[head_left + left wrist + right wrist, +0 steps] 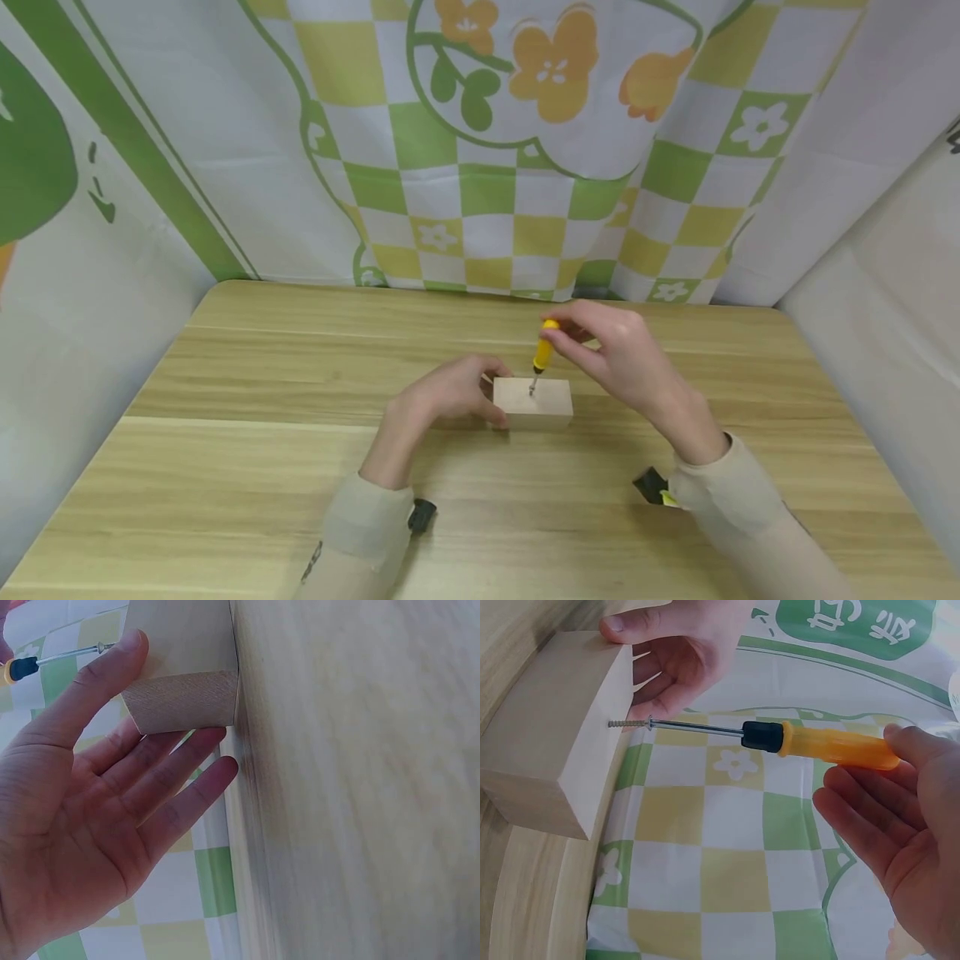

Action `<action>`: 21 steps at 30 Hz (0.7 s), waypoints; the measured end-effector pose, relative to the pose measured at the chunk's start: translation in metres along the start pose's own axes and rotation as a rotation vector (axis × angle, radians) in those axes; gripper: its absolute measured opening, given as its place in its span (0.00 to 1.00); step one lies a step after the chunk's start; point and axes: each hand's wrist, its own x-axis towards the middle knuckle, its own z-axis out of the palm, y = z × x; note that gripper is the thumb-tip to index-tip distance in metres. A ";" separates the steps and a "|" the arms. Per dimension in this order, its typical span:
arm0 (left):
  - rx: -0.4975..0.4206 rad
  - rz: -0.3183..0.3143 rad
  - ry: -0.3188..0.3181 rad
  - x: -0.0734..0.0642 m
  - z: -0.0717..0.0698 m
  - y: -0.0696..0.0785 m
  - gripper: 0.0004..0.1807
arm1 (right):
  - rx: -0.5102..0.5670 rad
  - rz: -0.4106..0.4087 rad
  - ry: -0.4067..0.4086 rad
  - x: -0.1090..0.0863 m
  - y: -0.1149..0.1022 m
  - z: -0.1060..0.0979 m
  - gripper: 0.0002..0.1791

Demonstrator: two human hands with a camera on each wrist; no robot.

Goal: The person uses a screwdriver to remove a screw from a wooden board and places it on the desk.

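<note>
A pale wooden block [551,398] lies on the table, its long side running left to right. My left hand [450,392] grips its left end, thumb on the near side and fingers on the far side. A screw [626,724] stands in the block's top face, much of its thread still showing. My right hand [611,346] pinches the yellow handle of a screwdriver [840,745] near its end, between thumb and fingers. The screwdriver's tip sits at the screw head, and its shaft runs nearly in line with the screw.
The wood-grain table [247,483] stretches out around the block. A checked, flowered curtain [487,192] hangs behind its far edge, with white cloth walls at both sides. Small black devices stick out by the left cuff [422,516] and right cuff [651,485].
</note>
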 end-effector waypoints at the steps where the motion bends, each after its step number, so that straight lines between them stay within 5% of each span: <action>1: 0.000 -0.001 0.000 0.000 0.000 0.000 0.24 | 0.004 0.005 -0.002 0.000 0.000 0.000 0.09; 21: 0.019 -0.008 -0.006 0.000 0.000 0.000 0.26 | -0.012 -0.108 -0.024 0.005 0.014 -0.006 0.12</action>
